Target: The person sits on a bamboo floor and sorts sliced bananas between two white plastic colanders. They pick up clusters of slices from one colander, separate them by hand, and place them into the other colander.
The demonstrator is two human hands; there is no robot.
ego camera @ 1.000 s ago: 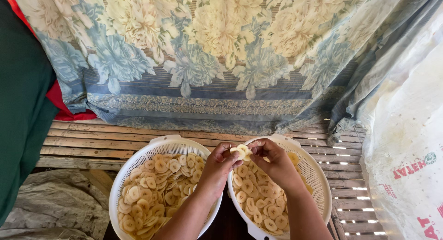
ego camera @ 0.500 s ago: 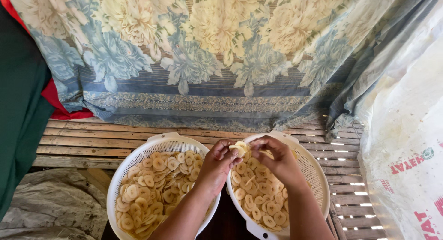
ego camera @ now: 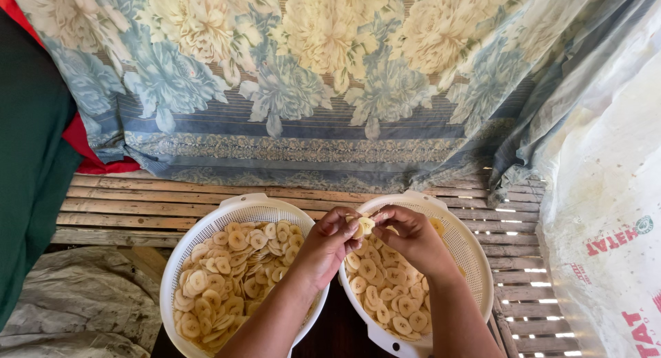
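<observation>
Your two hands meet above the inner rim of the right-hand basket, and between them sits a small clump of pale yellow slices. Your left hand comes in from the left with its fingers curled, the tips closed on the left side of the clump; your right hand closes on it from the right, thumb and first fingers pinched. Both grips are nearly shut, with only the thickness of the slices between the fingertips. The clump looks like two or more slices stuck face to face, though at this size you cannot be sure how many.

The clump lies between the two grips, so neither hand is clearly nearer: each holds one side, and the line from one grip to the other runs roughly left to right, level with the near edge of the slatted wooden worktop. Directly under the clump is the right-hand basket, white and perforated, holding a shallow layer of loose slices. Just beside it, rims close or touching, stands the left-hand basket, heaped more fully with slices; your left forearm crosses over its right edge.

Behind the baskets hangs a flowered cloth, and a white printed sack stands at the right.
</observation>
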